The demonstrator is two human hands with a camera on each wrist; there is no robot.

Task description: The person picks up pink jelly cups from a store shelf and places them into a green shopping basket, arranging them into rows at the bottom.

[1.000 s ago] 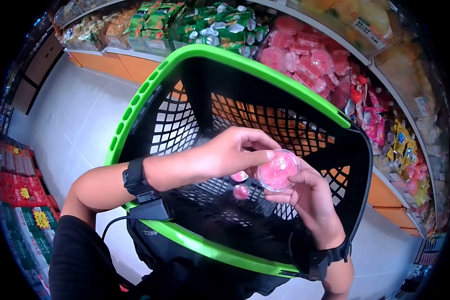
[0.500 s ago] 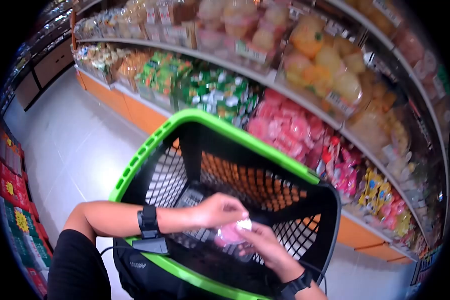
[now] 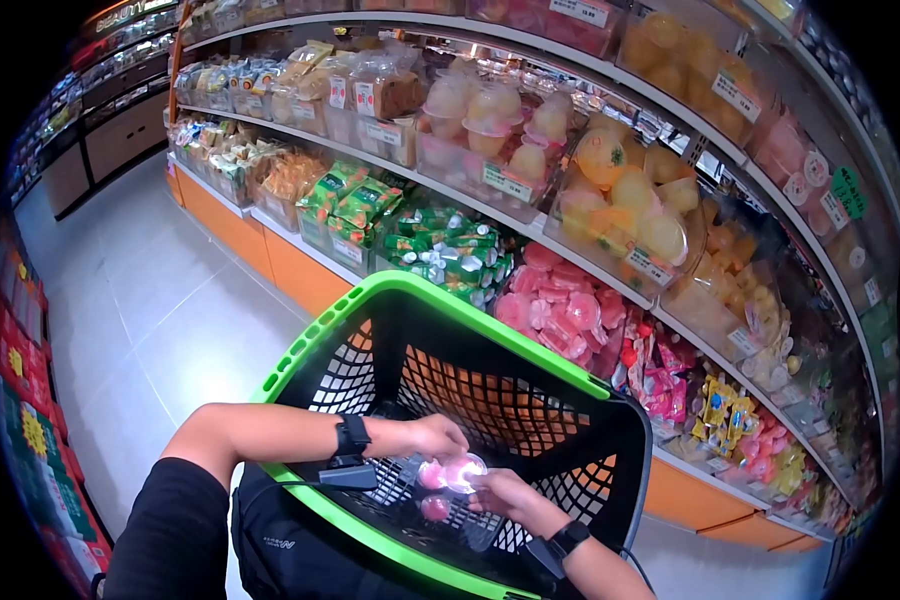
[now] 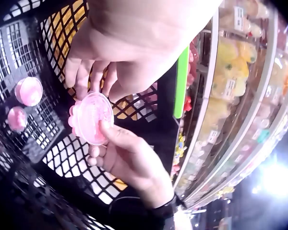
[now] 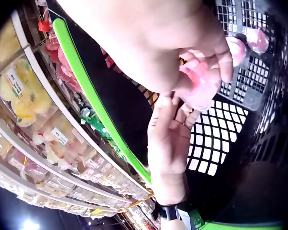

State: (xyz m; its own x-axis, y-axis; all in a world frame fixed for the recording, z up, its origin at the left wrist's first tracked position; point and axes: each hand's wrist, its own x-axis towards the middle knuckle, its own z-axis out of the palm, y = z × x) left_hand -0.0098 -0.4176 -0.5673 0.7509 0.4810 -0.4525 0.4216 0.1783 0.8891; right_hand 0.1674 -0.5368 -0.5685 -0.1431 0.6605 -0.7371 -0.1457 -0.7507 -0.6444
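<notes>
A round clear plastic box with pink contents (image 4: 93,119) is held over the inside of a black shopping basket with a green rim (image 3: 490,331). My right hand (image 3: 510,494) pinches the box by its edge, thumb on its flat face in the left wrist view. Close by, my left hand (image 3: 433,437) has its fingers loosely extended, the fingertips (image 4: 81,79) right at the box's edge. Two more round pink packs, one (image 4: 29,91) beside the other (image 4: 17,118), lie at the bottom of the basket.
Shelves of packaged goods curve along the far side and right, with pink packs (image 3: 560,305), green packets (image 3: 355,203) and yellow jelly-like cups (image 3: 630,200). Grey tiled floor (image 3: 160,330) lies left of the basket; stacked boxes (image 3: 40,440) stand at the far left.
The head view has tilted up, so the shelves show more and the basket sits lower. My left hand has eased off the box's face, while my right hand keeps hold of it.
</notes>
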